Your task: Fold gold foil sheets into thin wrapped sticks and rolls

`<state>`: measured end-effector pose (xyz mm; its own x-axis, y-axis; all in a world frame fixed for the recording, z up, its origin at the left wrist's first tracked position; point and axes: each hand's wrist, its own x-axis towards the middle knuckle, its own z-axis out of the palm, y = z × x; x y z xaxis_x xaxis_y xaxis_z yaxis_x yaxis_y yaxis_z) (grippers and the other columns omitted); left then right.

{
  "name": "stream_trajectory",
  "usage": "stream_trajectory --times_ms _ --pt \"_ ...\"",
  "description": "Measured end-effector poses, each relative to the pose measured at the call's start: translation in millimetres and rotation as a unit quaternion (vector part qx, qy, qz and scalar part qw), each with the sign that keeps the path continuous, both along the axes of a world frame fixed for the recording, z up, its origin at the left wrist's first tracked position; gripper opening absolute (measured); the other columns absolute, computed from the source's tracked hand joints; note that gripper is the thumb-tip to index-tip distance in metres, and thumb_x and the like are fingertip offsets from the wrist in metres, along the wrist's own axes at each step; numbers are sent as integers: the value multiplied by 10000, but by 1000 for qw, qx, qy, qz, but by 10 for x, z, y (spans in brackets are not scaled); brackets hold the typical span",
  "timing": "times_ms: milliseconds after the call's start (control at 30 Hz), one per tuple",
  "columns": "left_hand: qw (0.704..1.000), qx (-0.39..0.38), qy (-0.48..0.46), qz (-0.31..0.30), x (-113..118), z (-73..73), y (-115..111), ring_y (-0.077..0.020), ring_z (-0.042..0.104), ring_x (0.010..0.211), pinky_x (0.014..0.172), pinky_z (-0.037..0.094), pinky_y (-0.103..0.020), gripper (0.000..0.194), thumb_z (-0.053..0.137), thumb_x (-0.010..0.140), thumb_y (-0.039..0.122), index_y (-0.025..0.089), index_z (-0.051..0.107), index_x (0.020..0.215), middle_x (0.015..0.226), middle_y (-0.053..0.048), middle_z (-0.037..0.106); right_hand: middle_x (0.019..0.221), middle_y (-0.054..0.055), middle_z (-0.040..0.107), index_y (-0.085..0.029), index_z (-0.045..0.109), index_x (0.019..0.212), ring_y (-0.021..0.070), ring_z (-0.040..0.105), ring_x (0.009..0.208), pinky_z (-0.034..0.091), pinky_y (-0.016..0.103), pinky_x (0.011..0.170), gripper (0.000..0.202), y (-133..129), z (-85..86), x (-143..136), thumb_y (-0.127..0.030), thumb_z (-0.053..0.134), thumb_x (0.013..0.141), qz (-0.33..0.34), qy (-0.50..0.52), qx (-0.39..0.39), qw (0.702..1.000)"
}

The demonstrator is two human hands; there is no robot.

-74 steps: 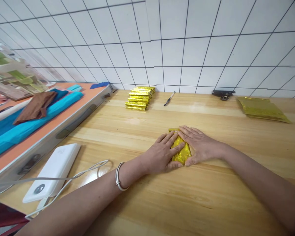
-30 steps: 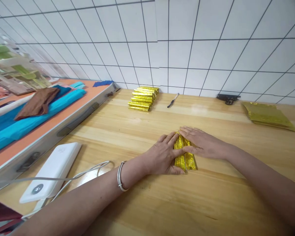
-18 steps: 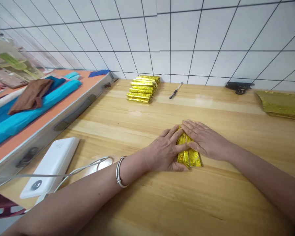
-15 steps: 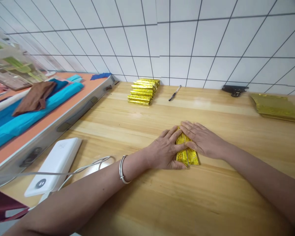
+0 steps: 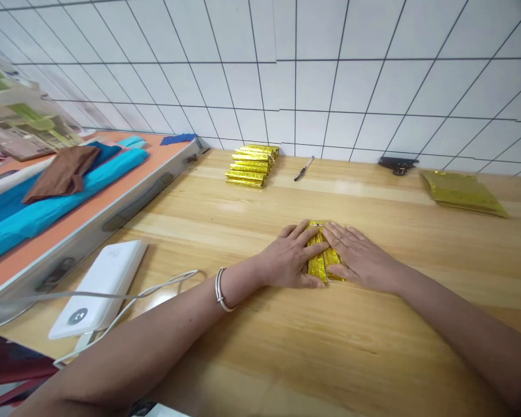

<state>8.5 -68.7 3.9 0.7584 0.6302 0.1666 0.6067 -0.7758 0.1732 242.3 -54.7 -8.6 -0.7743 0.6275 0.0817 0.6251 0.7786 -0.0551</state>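
A folded piece of shiny gold foil paper point(image 5: 317, 267) lies flat on the wooden table, a seam running down its middle. My left hand point(image 5: 290, 255) presses on its left half with fingers stretched out and spread. On its right half lies my right hand point(image 5: 359, 255), flat, with fingers extended and thumb near the seam. The palms and fingers cover the foil's two sides; its top edge and middle show between them. A silver bangle point(image 5: 220, 289) circles my left wrist.
Folded gold foil strips point(image 5: 252, 166) are piled near the tiled wall, beside a pen point(image 5: 304, 169). A black clip-like object point(image 5: 398, 164) and flat gold sheets point(image 5: 462, 193) lie at the back right. A white power bank point(image 5: 99, 286) with a cable sits left, by a sewing-fabric-covered orange surface point(image 5: 154, 152).
Both hands remain flat on the foil, with the right hand shifted slightly away from the seam, showing more of the top edge. The view has turned slightly.
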Motion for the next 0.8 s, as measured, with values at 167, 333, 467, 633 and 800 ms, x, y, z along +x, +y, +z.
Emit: stream_trajectory --times_ms 167,333,467,633,800 --pt "1000 6 10 -4 -17 -26 0 -400 140 1319 1013 187 -552 825 376 726 744 214 335 1357 1424 -162 249 1488 135 133 -124 84 1437 253 88 1362 162 459 1093 764 8 7 -21 -571 320 865 -7 -13 2 1000" --pt "1000 12 7 -4 -16 -37 5 -406 144 1316 1013 181 -556 852 369 713 759 202 336 1357 1415 -176 257 1484 137 151 -120 122 1433 258 84 1362 168 468 1092 740 -44 15 -55 -558 321 871 -17 -9 0 1000" --pt "1000 6 7 -6 -15 -24 4 -405 140 1318 1010 181 -561 843 370 718 753 198 341 1352 1409 -185 265 1482 149 144 -108 132 1431 261 89 1360 187 472 1088 710 -178 11 -44 -526 315 886 -40 -8 0 999" --pt "1000 -4 -6 -9 -19 -16 8 -388 148 1322 1014 184 -555 823 401 700 755 213 381 1318 1404 -171 277 1480 146 149 -116 128 1433 271 120 1355 217 473 1081 704 -386 25 36 -506 341 886 -38 -11 3 999" --pt "1000 -7 -26 2 -23 -40 9 -364 157 1327 1025 194 -528 912 423 661 778 181 331 1345 1419 -179 256 1474 149 169 -115 140 1431 275 140 1351 225 479 1075 688 -433 52 42 -492 340 892 -39 -11 5 999"
